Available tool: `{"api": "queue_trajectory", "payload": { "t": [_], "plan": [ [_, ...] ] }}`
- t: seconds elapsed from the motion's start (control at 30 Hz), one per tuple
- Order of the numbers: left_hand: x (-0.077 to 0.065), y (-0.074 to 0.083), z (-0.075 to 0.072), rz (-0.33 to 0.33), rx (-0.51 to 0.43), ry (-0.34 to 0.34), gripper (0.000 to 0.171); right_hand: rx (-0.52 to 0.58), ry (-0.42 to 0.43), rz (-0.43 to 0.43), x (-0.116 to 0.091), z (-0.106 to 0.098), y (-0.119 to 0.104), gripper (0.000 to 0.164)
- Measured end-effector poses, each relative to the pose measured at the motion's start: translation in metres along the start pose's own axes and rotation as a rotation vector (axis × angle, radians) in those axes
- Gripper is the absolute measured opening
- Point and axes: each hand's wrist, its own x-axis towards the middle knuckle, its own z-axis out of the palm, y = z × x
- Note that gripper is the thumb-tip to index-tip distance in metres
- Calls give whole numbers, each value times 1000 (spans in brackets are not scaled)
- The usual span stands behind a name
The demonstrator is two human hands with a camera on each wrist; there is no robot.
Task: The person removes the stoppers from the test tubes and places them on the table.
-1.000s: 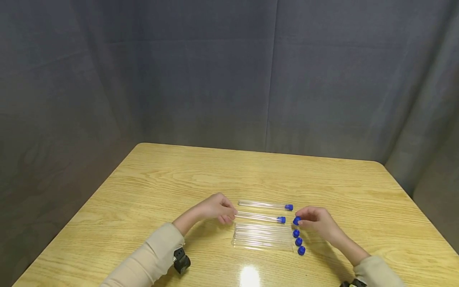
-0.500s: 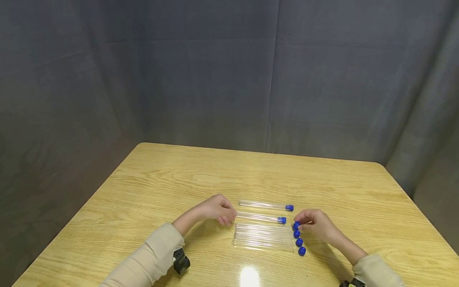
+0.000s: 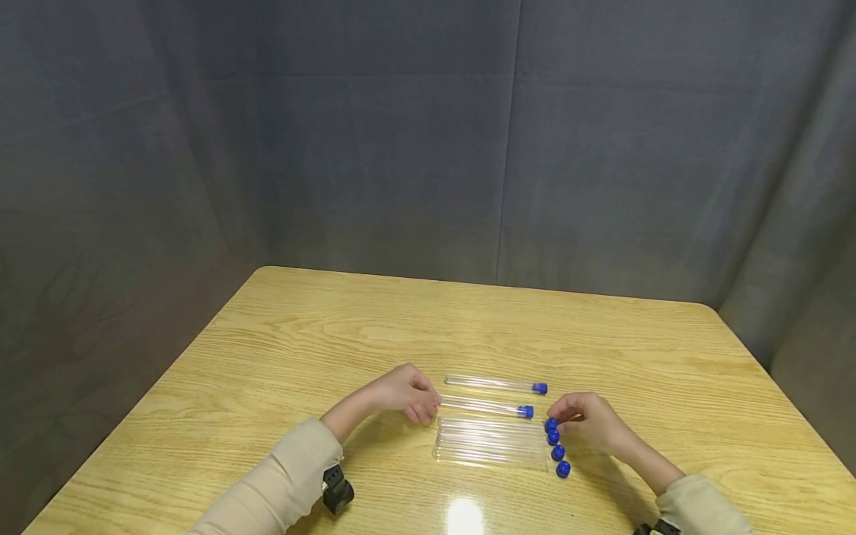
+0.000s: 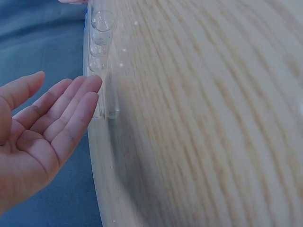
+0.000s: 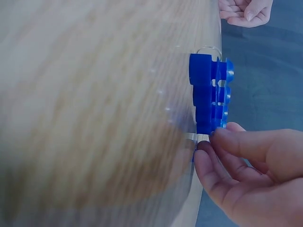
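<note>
On the table lie several clear test tubes side by side point(image 3: 491, 440). Beyond them are two tubes with blue caps: a nearer capped tube point(image 3: 478, 404) and a farther one point(image 3: 495, 383). My left hand point(image 3: 404, 390) is at the rounded left end of the nearer capped tube. The left wrist view shows its fingers extended, thumb apart. My right hand point(image 3: 591, 420) pinches a blue cap point(image 3: 551, 424) at the far end of a short row of loose blue caps point(image 3: 558, 452). In the right wrist view the thumb tip meets that end of the row point(image 5: 206, 94).
The wooden table point(image 3: 334, 319) reaches back to a dark grey curtain point(image 3: 401, 148). The open ends of the tubes face the row of caps. A bright light reflection point(image 3: 464, 514) lies on the near tabletop.
My right hand has brought the blue cap slightly toward me, up against the other loose caps. My left hand has stayed almost still at the tube's end.
</note>
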Motion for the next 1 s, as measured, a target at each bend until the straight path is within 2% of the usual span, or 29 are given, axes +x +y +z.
{"api": "queue_trajectory", "payload": {
  "t": [0.3,0.6,0.77,1.0],
  "plan": [
    [-1,2,-5,6,30,8,25,5,37,5,0,-11,-8,10],
    [3,10,-14,33,3,38,27,96,104,-9,8,-27,-21,18],
    [8,13,-16,55,0,52,27,188,92,-6,12,-27,-21,24],
    [14,16,-16,85,4,60,28,264,53,36,16,-24,-17,31]
  ]
}}
